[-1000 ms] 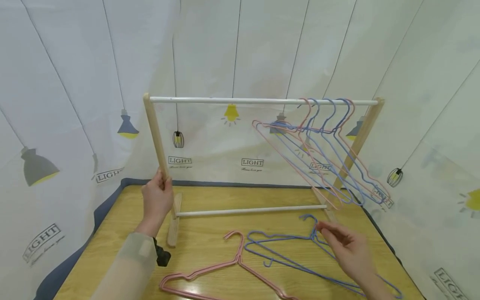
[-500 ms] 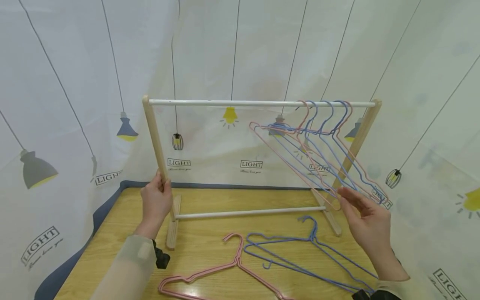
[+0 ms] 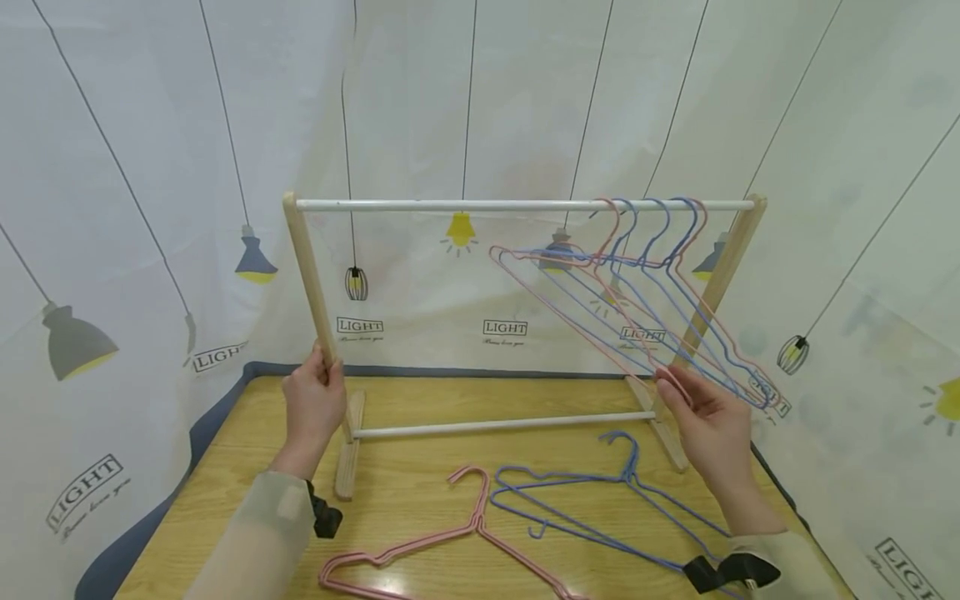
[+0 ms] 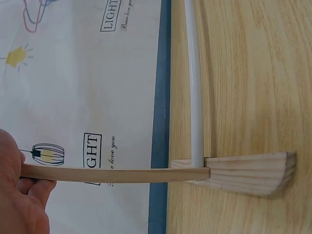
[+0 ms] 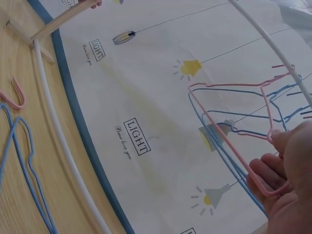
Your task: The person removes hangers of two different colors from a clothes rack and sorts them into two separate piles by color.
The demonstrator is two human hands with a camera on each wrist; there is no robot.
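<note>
Between right fingers: pink hanger corner.

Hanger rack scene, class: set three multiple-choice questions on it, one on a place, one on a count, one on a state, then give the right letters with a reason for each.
1. Where does the left hand grip?
A. the rack's left wooden post
B. the top rail
C. a hanger on the table

2. How many hangers lie on the table?
A. one
B. three
C. six

3. What is the right hand doing?
A. resting flat on the table
B. pinching the lower corner of a hung pink hanger
C. gripping the bottom rail

Answers:
1 A: the left hand curls round the left wooden post.
2 B: one pink hanger and two blue hangers lie on the table.
3 B: the right hand holds the hung pink hanger at its corner, fingers curled round the wire.
</note>
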